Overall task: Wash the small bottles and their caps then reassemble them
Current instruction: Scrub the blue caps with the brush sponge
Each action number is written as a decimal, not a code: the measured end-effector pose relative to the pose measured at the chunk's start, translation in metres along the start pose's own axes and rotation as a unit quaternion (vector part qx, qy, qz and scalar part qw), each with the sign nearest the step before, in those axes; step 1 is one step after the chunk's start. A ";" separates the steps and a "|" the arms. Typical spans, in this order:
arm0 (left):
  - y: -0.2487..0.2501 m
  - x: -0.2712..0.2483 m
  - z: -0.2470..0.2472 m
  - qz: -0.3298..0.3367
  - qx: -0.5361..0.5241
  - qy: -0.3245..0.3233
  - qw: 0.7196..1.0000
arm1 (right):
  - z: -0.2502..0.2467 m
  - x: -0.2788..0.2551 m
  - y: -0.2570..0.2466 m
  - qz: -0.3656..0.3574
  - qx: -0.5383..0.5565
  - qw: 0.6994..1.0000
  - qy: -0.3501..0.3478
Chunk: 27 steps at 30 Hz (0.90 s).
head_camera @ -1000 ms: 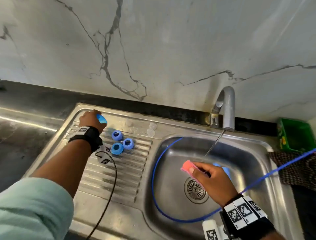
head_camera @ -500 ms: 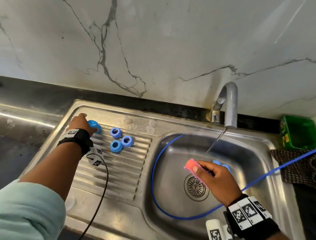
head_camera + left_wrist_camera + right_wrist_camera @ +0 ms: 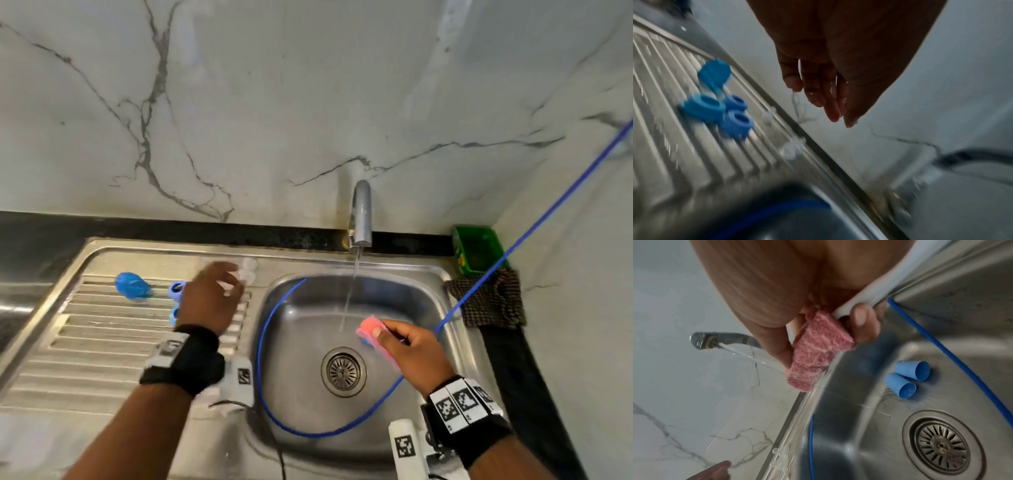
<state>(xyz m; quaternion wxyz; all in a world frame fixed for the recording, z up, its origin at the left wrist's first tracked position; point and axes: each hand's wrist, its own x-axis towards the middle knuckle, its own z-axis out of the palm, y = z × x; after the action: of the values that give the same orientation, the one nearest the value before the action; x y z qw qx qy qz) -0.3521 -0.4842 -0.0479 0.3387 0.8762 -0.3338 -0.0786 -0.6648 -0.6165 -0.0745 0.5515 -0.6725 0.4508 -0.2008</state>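
Observation:
My left hand (image 3: 229,277) hovers over the sink's ribbed drainboard (image 3: 102,342), its wet fingers (image 3: 822,100) straight and holding nothing. Just beyond it lie small clear plugs (image 3: 248,269). Blue ring caps (image 3: 176,289) sit by the hand, partly hidden; the left wrist view shows three (image 3: 701,107). One small blue bottle (image 3: 132,286) lies at the drainboard's far left. My right hand (image 3: 387,334) pinches a pink sponge (image 3: 366,327) over the basin, beside the water stream. Two more small blue bottles (image 3: 912,370) lie on the basin floor.
The tap (image 3: 361,212) runs a thin stream into the steel basin (image 3: 301,325), whose drain (image 3: 343,371) lies near the middle. A blue cable (image 3: 274,411) loops through the basin. A green box (image 3: 478,250) and a checked cloth (image 3: 486,301) sit at the right.
My left hand let go of the blue bottle at the drainboard's far left and swung right toward the clear plugs. The right hand kept the sponge in place over the basin.

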 end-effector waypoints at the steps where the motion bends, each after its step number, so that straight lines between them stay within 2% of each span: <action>1: 0.012 -0.011 0.017 0.003 -0.020 -0.027 0.999 | -0.004 -0.001 0.002 0.006 0.006 1.000 0.010; 5: 0.040 -0.040 0.079 0.027 -0.028 -0.142 0.989 | -0.018 -0.004 0.006 0.025 0.013 0.999 0.036; 8: 0.055 -0.054 0.118 0.040 -0.010 -0.241 0.970 | -0.027 -0.003 0.010 0.036 0.011 0.997 0.069; 12: 0.068 -0.064 0.170 0.032 0.009 -0.331 0.943 | -0.038 -0.001 0.013 0.062 0.025 0.993 0.095; 22: 0.073 -0.048 0.277 -0.085 0.068 -0.403 0.909 | -0.050 0.029 0.047 0.131 0.051 0.981 0.134; 27: 0.074 -0.050 0.318 -0.200 0.040 -0.398 0.894 | -0.050 0.038 0.049 0.139 0.077 0.980 0.120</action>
<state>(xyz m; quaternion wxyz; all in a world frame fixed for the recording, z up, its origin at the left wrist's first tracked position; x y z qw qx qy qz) -0.5453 -0.6648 -0.2451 0.1189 0.8326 -0.2616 -0.4736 -0.7022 -0.6756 -0.1124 0.5661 -0.5295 0.5862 -0.2357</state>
